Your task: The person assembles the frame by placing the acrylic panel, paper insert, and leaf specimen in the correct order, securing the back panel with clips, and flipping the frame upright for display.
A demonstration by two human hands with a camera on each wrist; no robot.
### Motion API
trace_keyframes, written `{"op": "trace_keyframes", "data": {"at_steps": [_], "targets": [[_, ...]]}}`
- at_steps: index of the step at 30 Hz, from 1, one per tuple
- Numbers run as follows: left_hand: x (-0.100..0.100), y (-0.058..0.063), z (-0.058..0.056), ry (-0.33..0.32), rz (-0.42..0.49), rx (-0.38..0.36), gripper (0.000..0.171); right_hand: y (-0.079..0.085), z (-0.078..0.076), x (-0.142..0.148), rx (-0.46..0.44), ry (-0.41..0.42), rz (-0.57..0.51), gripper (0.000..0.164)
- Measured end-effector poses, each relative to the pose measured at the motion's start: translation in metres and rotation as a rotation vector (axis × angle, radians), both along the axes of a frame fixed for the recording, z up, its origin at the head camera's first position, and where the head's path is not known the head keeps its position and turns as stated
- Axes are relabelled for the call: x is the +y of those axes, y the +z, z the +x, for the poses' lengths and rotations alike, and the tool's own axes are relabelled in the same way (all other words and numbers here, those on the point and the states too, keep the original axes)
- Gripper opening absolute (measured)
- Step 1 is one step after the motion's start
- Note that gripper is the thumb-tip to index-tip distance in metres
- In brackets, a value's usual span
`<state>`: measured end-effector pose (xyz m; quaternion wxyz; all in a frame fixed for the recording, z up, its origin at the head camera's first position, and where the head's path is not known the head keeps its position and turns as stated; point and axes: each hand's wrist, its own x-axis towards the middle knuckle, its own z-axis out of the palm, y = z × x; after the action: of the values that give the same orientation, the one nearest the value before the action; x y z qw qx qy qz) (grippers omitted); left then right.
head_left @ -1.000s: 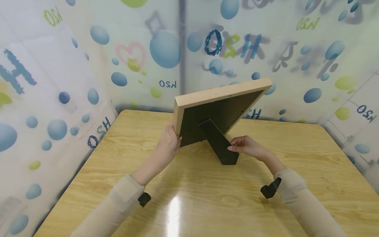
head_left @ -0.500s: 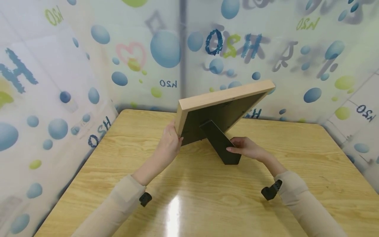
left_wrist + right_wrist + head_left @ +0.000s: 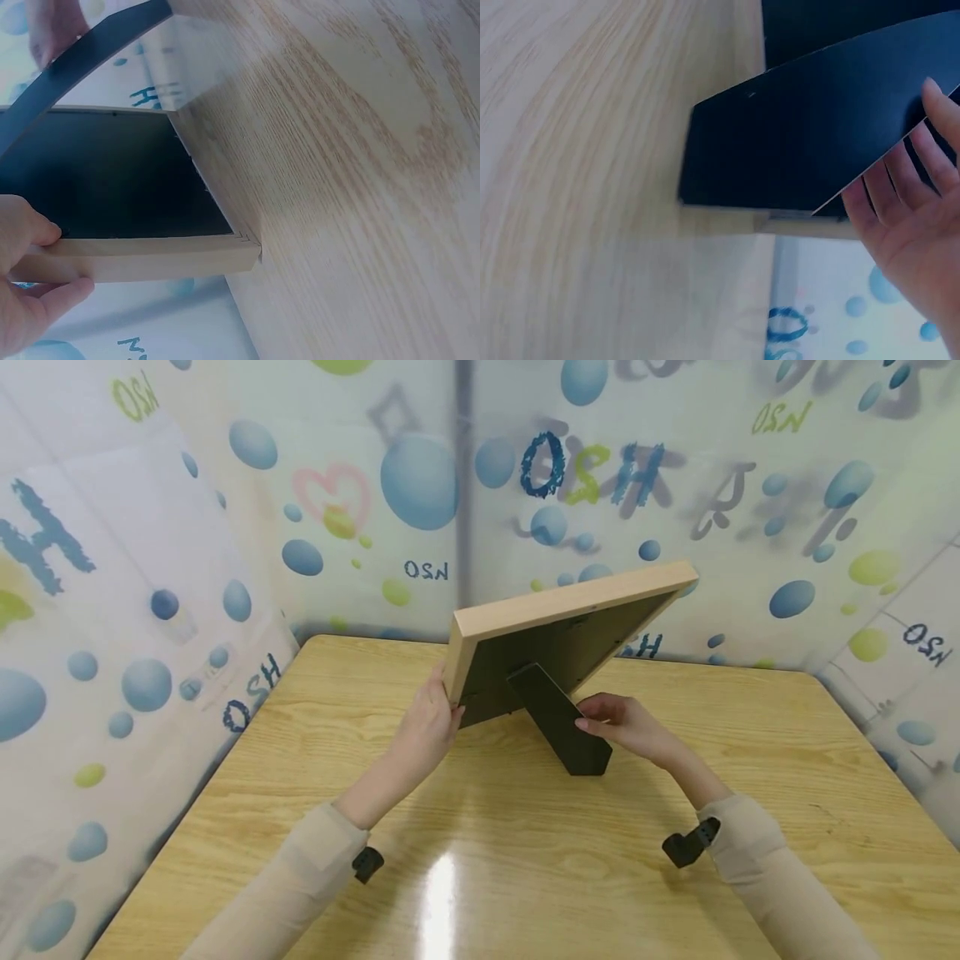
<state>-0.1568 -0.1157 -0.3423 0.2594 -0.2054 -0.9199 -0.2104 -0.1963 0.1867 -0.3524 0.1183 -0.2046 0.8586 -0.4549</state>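
A picture frame [image 3: 573,599] with a pale wooden edge leans back on the table, its black backing [image 3: 120,176] facing me. My left hand [image 3: 426,720] grips the frame's left side, thumb on the back and fingers around the outer edge. From the backing a black easel stand [image 3: 557,718] slants down to the tabletop. My right hand [image 3: 628,728] pinches the stand's right edge above its foot. In the right wrist view the thumb lies on the stand's outer face [image 3: 802,127], and the fingers pass behind it. The frame's front is hidden.
The wood-grain table [image 3: 540,868] reaches back to a patterned curtain [image 3: 337,435] of blue and green dots, with more of it at both sides. A small black wrist camera [image 3: 367,864] hangs at the left cuff, another black camera [image 3: 684,846] at the right.
The frame and stand have shifted slightly right, together with my left hand. My right hand has slid a little up along the stand's edge since half a second ago.
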Motion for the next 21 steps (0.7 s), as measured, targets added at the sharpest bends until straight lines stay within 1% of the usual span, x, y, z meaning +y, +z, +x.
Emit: {"op": "trace_keyframes", "data": {"at_steps": [4,8,11,13,15,17,19,21], "targets": [[0.0,0.001,0.0,0.006,-0.018,-0.007,0.062,0.009,0.003,-0.009,0.072,-0.086,-0.098,0.04],[0.0,0.003,0.001,0.003,-0.049,-0.001,0.059,0.02,0.013,-0.025,0.125,-0.187,-0.159,0.044],[0.004,0.004,0.002,0.019,-0.092,0.024,0.059,0.025,0.023,-0.037,0.235,-0.252,-0.203,0.038],[0.007,0.004,0.002,0.032,-0.136,0.054,0.058,0.028,0.03,-0.044,0.349,-0.275,-0.219,0.031],[0.011,0.003,0.003,0.044,-0.194,0.084,0.058,0.029,0.036,-0.051,0.469,-0.265,-0.227,0.023],[0.015,0.002,0.005,0.042,-0.228,0.094,0.056,0.029,0.041,-0.057,0.546,-0.228,-0.202,0.015],[0.018,0.0,0.006,0.038,-0.237,0.081,0.055,0.028,0.046,-0.062,0.583,-0.186,-0.166,0.011],[0.02,-0.001,0.007,0.043,-0.219,0.063,0.054,0.026,0.05,-0.065,0.59,-0.156,-0.129,0.008]]}}
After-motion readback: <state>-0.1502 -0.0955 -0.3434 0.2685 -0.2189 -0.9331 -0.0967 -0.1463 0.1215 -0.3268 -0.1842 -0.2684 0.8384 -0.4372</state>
